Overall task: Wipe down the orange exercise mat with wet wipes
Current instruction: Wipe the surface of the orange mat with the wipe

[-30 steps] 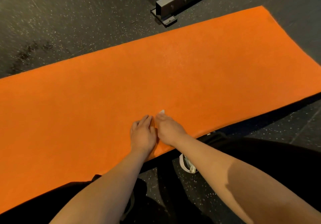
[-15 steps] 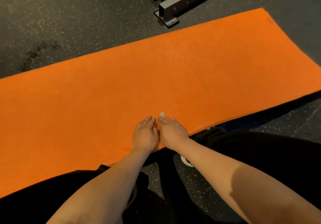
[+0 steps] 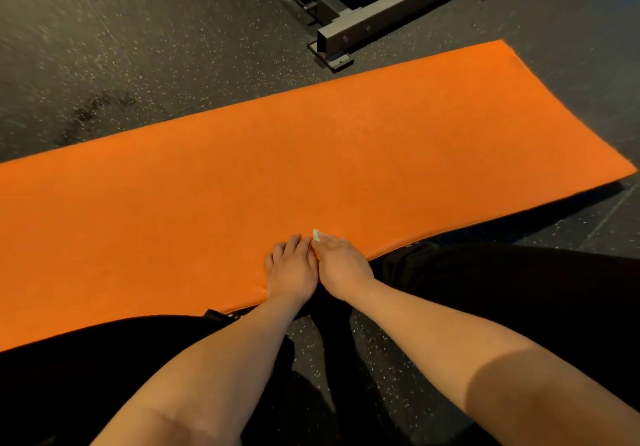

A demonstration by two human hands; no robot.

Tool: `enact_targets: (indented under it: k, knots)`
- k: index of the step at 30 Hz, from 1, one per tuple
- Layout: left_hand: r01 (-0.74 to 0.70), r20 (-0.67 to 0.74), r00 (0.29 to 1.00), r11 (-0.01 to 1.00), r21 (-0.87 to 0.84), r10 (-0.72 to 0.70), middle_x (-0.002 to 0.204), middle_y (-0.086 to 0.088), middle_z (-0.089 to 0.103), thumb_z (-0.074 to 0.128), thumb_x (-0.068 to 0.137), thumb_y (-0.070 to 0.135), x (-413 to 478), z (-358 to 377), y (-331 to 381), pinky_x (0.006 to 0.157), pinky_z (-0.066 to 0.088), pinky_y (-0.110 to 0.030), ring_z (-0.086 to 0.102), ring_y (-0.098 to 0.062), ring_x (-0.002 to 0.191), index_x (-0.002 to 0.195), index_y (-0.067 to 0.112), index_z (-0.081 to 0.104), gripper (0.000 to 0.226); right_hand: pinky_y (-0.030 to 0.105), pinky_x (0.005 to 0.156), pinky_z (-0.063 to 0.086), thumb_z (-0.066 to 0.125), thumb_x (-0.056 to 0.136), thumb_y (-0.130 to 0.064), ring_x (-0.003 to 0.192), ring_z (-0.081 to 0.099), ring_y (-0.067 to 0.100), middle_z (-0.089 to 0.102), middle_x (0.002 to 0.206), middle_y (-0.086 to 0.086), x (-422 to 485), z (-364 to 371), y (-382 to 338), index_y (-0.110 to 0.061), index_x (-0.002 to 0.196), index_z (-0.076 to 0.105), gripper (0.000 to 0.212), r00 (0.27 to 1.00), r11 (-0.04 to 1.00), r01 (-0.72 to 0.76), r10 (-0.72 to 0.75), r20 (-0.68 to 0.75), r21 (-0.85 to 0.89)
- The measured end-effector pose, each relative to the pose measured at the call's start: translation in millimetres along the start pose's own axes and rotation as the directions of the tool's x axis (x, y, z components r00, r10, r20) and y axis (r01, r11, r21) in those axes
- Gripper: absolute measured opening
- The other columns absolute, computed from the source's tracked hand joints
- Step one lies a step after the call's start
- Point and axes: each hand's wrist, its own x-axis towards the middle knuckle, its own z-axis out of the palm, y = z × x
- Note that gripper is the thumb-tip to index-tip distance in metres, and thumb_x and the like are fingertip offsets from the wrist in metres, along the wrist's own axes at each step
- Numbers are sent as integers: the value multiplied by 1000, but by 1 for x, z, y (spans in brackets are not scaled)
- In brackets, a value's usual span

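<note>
1. The orange exercise mat point(image 3: 242, 186) lies flat on the dark speckled floor point(image 3: 138, 47). It runs aslant in front of the person, from about 8 o'clock on the near left to about 2 o'clock on the far right.
2. The person crouches at the mat's near long edge, at 6 o'clock, with both bare forearms reaching forward. Their hands rest side by side just inside that edge.
3. The left hand point(image 3: 292, 271) lies palm down on the mat, fingers straight and close together, pointing to 12 o'clock. It holds nothing that I can see.
4. The right hand point(image 3: 343, 265) lies palm down just beside it at 3 o'clock, the two touching along their inner sides. Its fingers stretch flat towards 11 o'clock.
5. The wet wipe point(image 3: 316, 235) is pressed against the mat under the right hand. Only a small white corner peeps out past the fingertips, and the rest is hidden. The fingers look flat on it rather than curled round it; the thumb I cannot make out.
6. Black trousers point(image 3: 502, 290) fill the near right and near left, the knees close to the mat's edge.
7. Beyond the mat's far edge, at about 1 o'clock, stands a grey metal frame point(image 3: 363, 26) with a flat foot plate on the floor, near the mat but apart from it.
8. At about 10 o'clock a dark blotch point(image 3: 97, 110) marks the floor, just off the mat's far edge.
</note>
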Motion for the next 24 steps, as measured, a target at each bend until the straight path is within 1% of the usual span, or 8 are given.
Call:
enact_targets:
  k: [3,6,8,13,17,20,22,24]
  knots:
    - [-19,34,999,1000,-7,20,165,5,22,24,108,41,-4,-5,-1,117,14,-43,16,-25,150,155,31,33,49,42,126,11,30,109,-28,154,20,20,25,167,1,-10,-6,6,-21,157,33,49,1000,999,7,-8,-22,-50]
    - [-35,57,998,999,22,34,166,4,20,24,108,41,-5,-8,-1,117,15,-45,16,-27,149,155,31,33,49,44,123,19,32,108,-31,148,28,26,40,158,3,-19,-13,15,-21,152,44,46,992,992,-93,84,-98,-82]
    - [-35,87,996,999,23,33,166,4,19,24,108,41,-6,-8,1,117,15,-45,15,-27,150,155,31,32,49,43,120,24,32,109,-31,144,32,28,43,154,6,-28,-10,15,-19,151,43,46,987,989,-137,131,-96,-58]
    - [-57,122,991,997,-47,63,168,-1,15,26,108,38,-23,10,-4,123,9,-44,7,-24,154,157,25,31,50,43,123,23,34,107,-28,150,21,29,24,165,8,-34,11,-4,-17,156,33,51,969,966,-242,235,80,88]
    - [-79,113,990,996,-45,83,167,-2,16,26,109,38,-23,21,-14,124,9,-43,9,-24,154,157,24,32,50,42,124,21,35,107,-21,155,10,24,8,170,0,-30,22,-2,-18,159,28,52,984,969,-146,121,132,198]
    - [-60,99,993,998,-18,62,165,1,25,30,108,37,-17,19,-14,122,15,-42,18,-25,152,153,26,39,47,50,125,11,33,108,-23,156,4,20,6,170,-3,-26,32,19,-23,161,22,54,989,993,-87,78,122,76]
    - [-31,88,996,999,19,30,164,5,26,31,107,36,-12,17,-11,119,18,-43,19,-25,149,152,29,39,46,53,125,5,28,109,-30,156,-1,18,4,170,-3,-14,32,32,-24,161,20,53,978,980,-193,189,90,44]
    - [-5,90,996,998,67,-1,164,8,22,30,106,36,-4,15,-7,115,21,-44,20,-25,146,152,32,36,46,52,125,4,25,108,-31,156,-5,17,-1,170,-3,0,30,38,-21,162,17,55,944,941,-327,322,67,89]
